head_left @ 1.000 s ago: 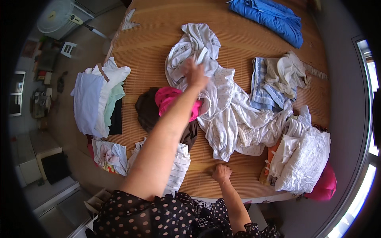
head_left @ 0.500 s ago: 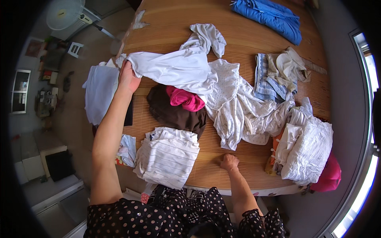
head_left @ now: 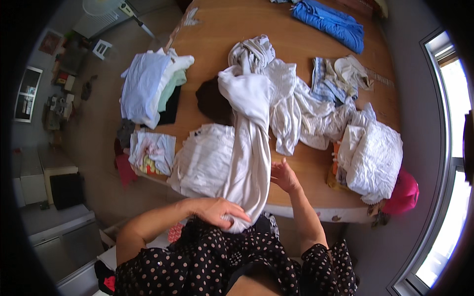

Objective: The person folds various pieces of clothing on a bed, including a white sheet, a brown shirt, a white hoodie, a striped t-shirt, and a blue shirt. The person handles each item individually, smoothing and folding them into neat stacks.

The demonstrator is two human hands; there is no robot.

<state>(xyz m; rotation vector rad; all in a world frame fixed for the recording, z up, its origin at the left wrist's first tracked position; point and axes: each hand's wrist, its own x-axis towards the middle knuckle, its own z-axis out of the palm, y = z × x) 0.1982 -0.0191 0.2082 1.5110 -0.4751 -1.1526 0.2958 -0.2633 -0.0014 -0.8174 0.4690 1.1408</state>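
The left hand [head_left: 217, 211] grips the near end of a long white garment [head_left: 252, 148] stretched across the worktop [head_left: 217, 29]; the right hand [head_left: 284, 176], open, touches its edge, folded white laundry [head_left: 205, 160] just left.

Two hands in play, left hand [head_left: 215, 211] and right hand [head_left: 284, 176]. One long white garment [head_left: 252, 148] between them. On the tabletop [head_left: 222, 24]: one blue garment [head_left: 330, 22], one folded stack [head_left: 150, 86], one dark garment [head_left: 212, 101], one white bundle [head_left: 373, 155], one pink item [head_left: 402, 192].
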